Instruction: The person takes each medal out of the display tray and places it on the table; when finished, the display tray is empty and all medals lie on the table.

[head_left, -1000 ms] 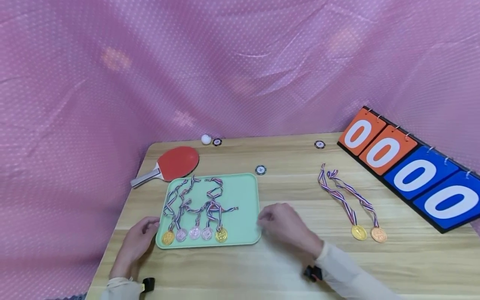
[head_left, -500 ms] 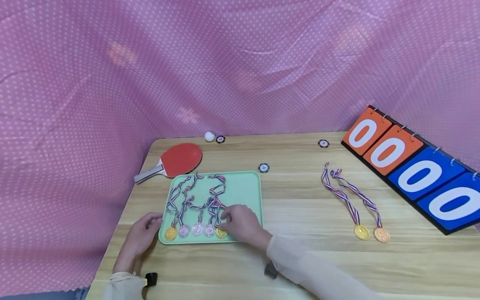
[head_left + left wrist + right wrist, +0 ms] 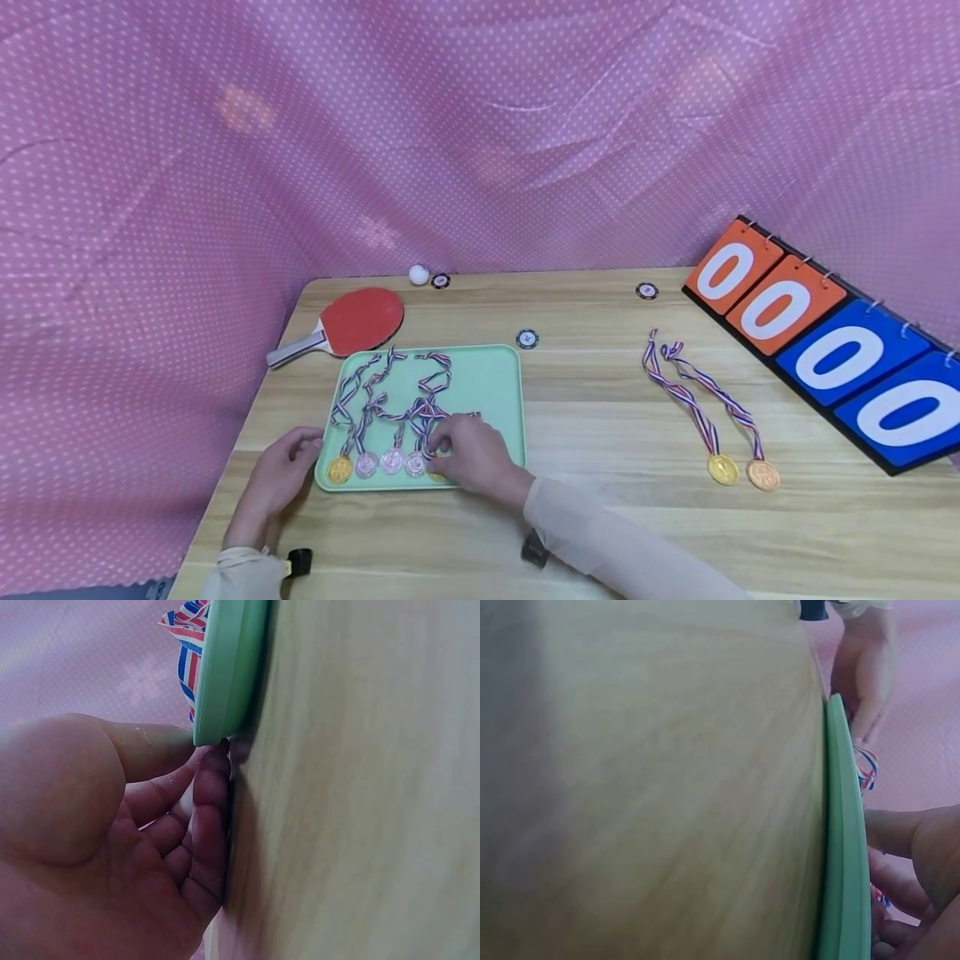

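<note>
A light green tray (image 3: 487, 375) carries several medals with striped ribbons, their discs lined up along its near side. My left hand (image 3: 283, 468) is at the tray's left edge; in the left wrist view its thumb (image 3: 154, 750) lies on the rim, with curled fingers below. Over the tray's near right part, my right hand (image 3: 472, 454) has thumb and fingertips at the rightmost gold medal (image 3: 435, 477), covering most of it. Left of it lie silver medals (image 3: 416, 464) and, at the far left, another gold-coloured medal (image 3: 340, 469).
On the right lie a gold medal (image 3: 723, 469) and a bronze-coloured medal (image 3: 763, 475), beside a scoreboard (image 3: 802, 333) showing zeros. Behind the tray are a red table tennis bat (image 3: 363, 321), a white ball (image 3: 418, 275) and chips (image 3: 527, 338). A pink curtain (image 3: 480, 167) surrounds the table.
My right hand has moved left from the tray's right edge to the rightmost gold medal, which it now mostly covers. My left hand stays at the tray's left edge.
</note>
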### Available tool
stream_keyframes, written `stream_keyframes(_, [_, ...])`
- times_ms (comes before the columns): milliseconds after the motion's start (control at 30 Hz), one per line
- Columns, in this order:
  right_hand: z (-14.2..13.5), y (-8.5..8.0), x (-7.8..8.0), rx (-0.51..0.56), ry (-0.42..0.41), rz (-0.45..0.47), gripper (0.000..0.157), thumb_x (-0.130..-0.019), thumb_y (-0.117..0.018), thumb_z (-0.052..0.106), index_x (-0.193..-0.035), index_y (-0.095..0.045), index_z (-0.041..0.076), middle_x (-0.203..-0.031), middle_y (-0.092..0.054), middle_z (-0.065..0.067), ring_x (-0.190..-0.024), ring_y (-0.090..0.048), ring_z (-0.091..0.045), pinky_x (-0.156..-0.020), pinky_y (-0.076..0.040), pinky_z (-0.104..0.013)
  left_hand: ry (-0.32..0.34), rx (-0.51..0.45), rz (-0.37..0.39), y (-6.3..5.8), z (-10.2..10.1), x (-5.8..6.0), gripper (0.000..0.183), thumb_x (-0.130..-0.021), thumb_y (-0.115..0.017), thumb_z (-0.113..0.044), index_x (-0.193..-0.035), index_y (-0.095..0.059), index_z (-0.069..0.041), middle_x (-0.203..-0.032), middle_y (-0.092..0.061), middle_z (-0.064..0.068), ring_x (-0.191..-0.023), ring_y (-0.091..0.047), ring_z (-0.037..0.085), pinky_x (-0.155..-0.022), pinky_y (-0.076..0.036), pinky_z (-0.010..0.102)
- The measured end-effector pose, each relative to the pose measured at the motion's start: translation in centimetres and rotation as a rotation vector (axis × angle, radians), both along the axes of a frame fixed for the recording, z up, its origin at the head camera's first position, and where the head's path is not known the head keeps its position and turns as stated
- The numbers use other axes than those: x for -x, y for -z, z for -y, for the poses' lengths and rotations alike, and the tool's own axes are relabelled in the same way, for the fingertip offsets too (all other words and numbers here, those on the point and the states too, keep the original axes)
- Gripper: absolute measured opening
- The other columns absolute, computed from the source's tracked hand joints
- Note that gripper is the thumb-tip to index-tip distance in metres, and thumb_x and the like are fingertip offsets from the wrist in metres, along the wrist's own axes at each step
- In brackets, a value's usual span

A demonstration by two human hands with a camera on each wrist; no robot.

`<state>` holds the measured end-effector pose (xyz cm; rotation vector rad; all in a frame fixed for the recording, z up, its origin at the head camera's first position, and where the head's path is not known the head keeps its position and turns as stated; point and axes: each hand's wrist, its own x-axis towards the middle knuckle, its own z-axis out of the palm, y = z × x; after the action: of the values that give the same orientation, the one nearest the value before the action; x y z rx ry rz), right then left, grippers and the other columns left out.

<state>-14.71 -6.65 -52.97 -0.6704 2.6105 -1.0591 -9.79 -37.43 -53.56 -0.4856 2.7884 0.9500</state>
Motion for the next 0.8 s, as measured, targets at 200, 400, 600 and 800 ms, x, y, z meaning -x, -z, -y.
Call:
stream_keyframes(200, [0.2,0.1,0.1,-0.020,0.001,-0.040,0.008,-0.079,-0.080,0.026,-0.086,-0.078,0.023,-0.084,-0.065,0.012,-0.078,-0.054,-0.002,-0.071,-0.046,-0.023,-0.003,-0.010,0.003,-0.2,0.0,-0.1,0.041,-0.102,-0.045,-0.042,-0.128,-0.060,-0.016,-0.113,-0.065,0.009,-0.103,-0.057,0.023,-0.085,-0.041,0.034])
stream_keyframes(400, [-0.5,-0.1,0.5,0.040,-0.011,0.008,0.003,-0.083,-0.077,0.026,-0.084,-0.075,0.024,-0.078,-0.066,0.016,-0.077,-0.055,-0.002,-0.076,-0.046,-0.024,-0.009,-0.013,0.003,-0.2,0.0,0.0,0.040,-0.102,-0.044,-0.042,-0.129,-0.060,-0.016,-0.115,-0.064,0.009,-0.105,-0.056,0.023,-0.086,-0.041,0.035])
stream_keyframes(600, [-1.8,-0.5,1.0,0.131,-0.032,0.117,0.007,-0.087,-0.072,0.024,-0.081,-0.069,0.024,-0.075,-0.068,0.014,-0.073,-0.057,-0.001,-0.071,-0.045,-0.021,-0.024,-0.030,0.026,0.0,0.0,0.0,0.043,-0.102,-0.042,-0.044,-0.131,-0.058,-0.017,-0.117,-0.063,0.009,-0.109,-0.056,0.025,-0.088,-0.041,0.037])
stream_keyframes(800, [-2.9,-1.5,0.9,0.026,-0.053,0.101,0.004,-0.090,-0.070,0.026,-0.086,-0.069,0.025,-0.079,-0.066,0.013,-0.071,-0.054,-0.006,-0.062,-0.042,-0.022,-0.027,-0.031,0.033,0.1,0.1,0.1,0.043,-0.102,-0.042,-0.045,-0.131,-0.058,-0.017,-0.118,-0.063,0.009,-0.108,-0.056,0.024,-0.087,-0.041,0.037])
